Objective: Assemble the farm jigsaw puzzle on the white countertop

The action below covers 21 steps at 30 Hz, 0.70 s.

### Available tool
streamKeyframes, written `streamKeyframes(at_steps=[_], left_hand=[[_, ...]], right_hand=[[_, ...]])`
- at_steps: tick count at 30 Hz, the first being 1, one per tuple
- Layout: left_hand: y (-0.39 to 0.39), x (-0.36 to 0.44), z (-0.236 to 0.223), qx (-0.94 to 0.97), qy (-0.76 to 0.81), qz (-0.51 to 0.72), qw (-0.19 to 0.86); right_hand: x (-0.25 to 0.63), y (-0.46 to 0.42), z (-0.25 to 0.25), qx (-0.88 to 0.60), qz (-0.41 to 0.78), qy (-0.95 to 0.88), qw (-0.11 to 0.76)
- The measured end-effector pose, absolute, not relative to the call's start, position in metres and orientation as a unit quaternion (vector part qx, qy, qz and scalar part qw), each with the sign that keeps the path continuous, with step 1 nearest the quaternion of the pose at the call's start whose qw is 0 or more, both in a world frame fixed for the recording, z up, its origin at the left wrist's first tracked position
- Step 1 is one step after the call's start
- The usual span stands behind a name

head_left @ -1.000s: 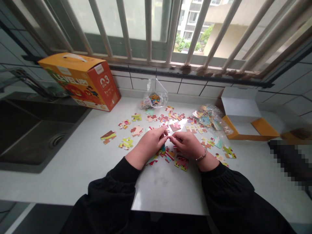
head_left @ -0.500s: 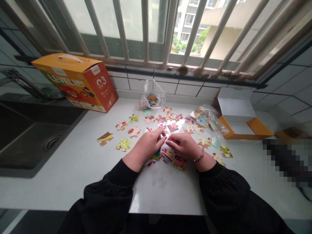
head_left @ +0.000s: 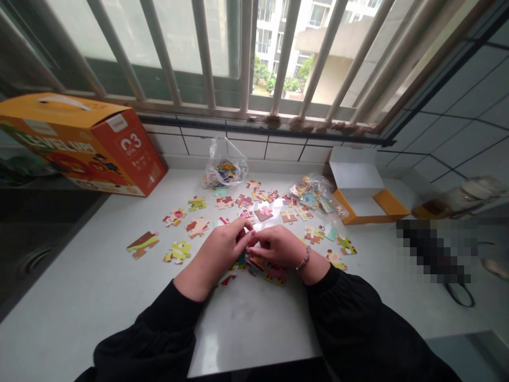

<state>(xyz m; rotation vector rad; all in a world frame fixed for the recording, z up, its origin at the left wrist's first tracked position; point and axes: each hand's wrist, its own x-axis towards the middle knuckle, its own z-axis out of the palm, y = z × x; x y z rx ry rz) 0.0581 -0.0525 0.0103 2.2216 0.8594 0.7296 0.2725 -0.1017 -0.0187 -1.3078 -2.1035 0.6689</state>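
My left hand (head_left: 222, 246) and my right hand (head_left: 276, 245) meet fingertip to fingertip above the middle of the counter. Both are closed, with thumbs and forefingers pressed in. Whatever may be between the fingers is hidden. Below them lie several colourful jigsaw puzzle pieces (head_left: 275, 273), partly covered by the hands. Just beyond the fingers sits a brown and pink puzzle piece (head_left: 263, 213). More loose pieces spread to both sides, such as a yellow-green piece (head_left: 177, 251) left of my left hand and a green one (head_left: 347, 244) right of my right wrist.
Two clear plastic bags of pieces, one bag (head_left: 226, 168) and another bag (head_left: 312, 193), lie at the back. An orange carton (head_left: 131, 154) stands back left beside a dark sink (head_left: 47, 233). An opened yellow box (head_left: 368, 209) is back right. A barred window (head_left: 207, 58) rises behind.
The view has turned to the right, so everything appears shifted left. My right hand has closed the small gap to my left, and their fingertips now meet. The surrounding pieces look unmoved.
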Motion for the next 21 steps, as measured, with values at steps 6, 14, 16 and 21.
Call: streamKeyframes(at_steps=[6,14,16,21], left_hand=[[-0.052,0.057,0.012,0.84,0.327,0.298,0.314],[-0.033,0.063,0.014,0.815,0.413,0.328,0.239],[-0.006,0.067,0.015,0.825,0.461,0.282,0.163],[0.074,0.077,0.01,0.821,0.568,0.054,0.02]], right_hand=[[0.266,-0.105,-0.015,-0.472,0.272,-0.794,0.269],[0.255,-0.106,-0.015,-0.501,0.244,-0.775,0.3],[0.255,-0.105,-0.015,-0.514,0.233,-0.766,0.307],[0.258,-0.101,-0.013,-0.541,0.216,-0.756,0.298]])
